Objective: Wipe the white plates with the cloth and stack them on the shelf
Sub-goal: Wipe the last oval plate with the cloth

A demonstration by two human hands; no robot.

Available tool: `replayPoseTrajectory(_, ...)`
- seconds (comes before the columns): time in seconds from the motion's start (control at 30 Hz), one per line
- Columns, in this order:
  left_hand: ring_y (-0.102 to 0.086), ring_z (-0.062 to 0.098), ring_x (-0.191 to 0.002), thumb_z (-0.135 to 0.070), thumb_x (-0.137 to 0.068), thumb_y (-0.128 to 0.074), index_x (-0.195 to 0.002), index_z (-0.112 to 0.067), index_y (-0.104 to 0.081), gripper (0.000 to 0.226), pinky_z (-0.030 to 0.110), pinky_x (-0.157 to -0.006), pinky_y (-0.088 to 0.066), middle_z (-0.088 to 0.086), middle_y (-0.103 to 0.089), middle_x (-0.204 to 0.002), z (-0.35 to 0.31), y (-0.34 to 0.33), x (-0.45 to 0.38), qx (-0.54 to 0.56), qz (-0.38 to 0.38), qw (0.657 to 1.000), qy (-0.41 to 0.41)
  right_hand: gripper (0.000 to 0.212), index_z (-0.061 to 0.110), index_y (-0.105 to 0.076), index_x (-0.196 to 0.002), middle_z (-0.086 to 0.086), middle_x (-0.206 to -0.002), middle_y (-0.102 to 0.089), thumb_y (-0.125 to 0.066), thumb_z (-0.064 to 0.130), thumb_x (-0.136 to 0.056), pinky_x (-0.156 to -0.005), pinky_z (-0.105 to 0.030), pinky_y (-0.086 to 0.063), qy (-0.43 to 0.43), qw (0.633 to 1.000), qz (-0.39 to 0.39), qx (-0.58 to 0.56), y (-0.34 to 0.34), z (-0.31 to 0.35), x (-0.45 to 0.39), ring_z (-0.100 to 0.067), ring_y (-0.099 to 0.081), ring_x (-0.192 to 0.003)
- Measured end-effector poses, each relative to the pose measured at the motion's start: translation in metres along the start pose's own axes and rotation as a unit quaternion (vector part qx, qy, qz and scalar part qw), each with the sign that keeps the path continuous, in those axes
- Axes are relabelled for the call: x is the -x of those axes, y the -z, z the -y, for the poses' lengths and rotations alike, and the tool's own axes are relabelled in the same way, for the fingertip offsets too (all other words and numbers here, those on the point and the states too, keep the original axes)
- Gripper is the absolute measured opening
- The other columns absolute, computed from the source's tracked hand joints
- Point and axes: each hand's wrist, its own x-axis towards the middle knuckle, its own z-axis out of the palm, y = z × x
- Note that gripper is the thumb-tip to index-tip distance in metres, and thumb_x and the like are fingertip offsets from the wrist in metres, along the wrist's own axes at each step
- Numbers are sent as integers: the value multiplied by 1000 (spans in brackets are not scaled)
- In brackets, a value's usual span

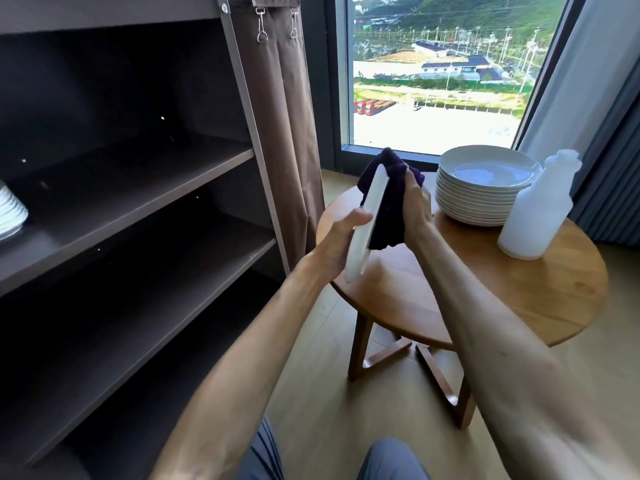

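**Plate held on edge, cloth against its face**

White plate (pixel 367 216) held nearly edge-on above the near-left rim of the round wooden table (pixel 519 296), tilted with its top toward the window. Gripped at its lower left rim by the left hand (pixel 341 237), thumb over the edge, fingers hidden behind the plate. Dark purple cloth (pixel 389 206) pressed against the plate's right face, bunched above the rim and hanging below the right hand (pixel 417 202), which clutches it with curled fingers. Wiped face of the plate turned away, not visible.

Stack of white plates (pixel 485 192) on the far part of the table, well apart from the held plate. Translucent white bottle (pixel 530 216) just beside the stack on its right, upright, overlapping the stack's edge; no label or writing legible.

Dark brown shelf (pixel 138 188) to the left, open-fronted, with a brown curtain (pixel 287 133) drawn to its right side and hung on metal clips. Second stack of white plates (pixel 10 213) on the middle board, cut off by the left frame edge. Interior of the lower boards too dark to make out. Window (pixel 443 71) behind the table; grey trouser knees at the bottom edge.
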Motion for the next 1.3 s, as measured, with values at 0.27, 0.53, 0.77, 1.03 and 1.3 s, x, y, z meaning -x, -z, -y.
replayPoseTrajectory(0.27, -72, 38, -104, -38, -82, -77, -124, -11, -69, 51, 55, -94, -57, 17, -74, -114, -15, -4, -18, 12, -189, 982, -5, 32, 24, -57, -113, -3, -103, -66, -45, 47, -95, -95, -46, -52, 116, 990, 10, 75, -14, 10, 18, -24, -63, -101)
replayPoseTrajectory(0.53, -66, 41, -96, 2, -63, -59, -119, 7, -63, 56, 57, -90, -57, 24, -69, -103, -29, -11, -5, 92, -189, 974, -85, 30, 15, -66, -94, -2, -80, -62, -51, 38, -104, -62, -23, -48, 39, 992, 94, 76, -1, 28, 10, -12, -56, -70)
replayPoseTrajectory(0.77, -68, 40, -102, -8, -74, -52, -117, -1, -71, 48, 51, -93, -58, 25, -71, -109, -18, -10, -3, 261, -163, 943, -124, 53, 14, -76, -107, -7, -97, -77, -70, 61, -82, -75, -33, -58, -84, 973, 166, 139, 18, 6, 21, -22, -73, -86)
replayPoseTrajectory(1.03, -67, 35, -98, -25, -82, -66, -114, 2, -68, 42, 46, -95, -55, 22, -71, -106, -41, 37, 1, 141, -172, 972, -70, 26, 11, -77, -98, -9, -85, -75, -73, 35, -88, -70, -33, -58, -8, 948, 202, 248, 24, 31, 22, -17, -68, -73)
replayPoseTrajectory(1.3, -67, 26, -112, -33, -110, -37, -138, -7, -55, 42, 41, -100, -55, 16, -67, -127, -34, 5, -2, 193, -126, 972, -33, 44, 25, -66, -106, -1, -103, -65, -50, 60, -85, -86, -38, -44, 156, 913, 57, 372, -6, 12, 20, -26, -60, -98)
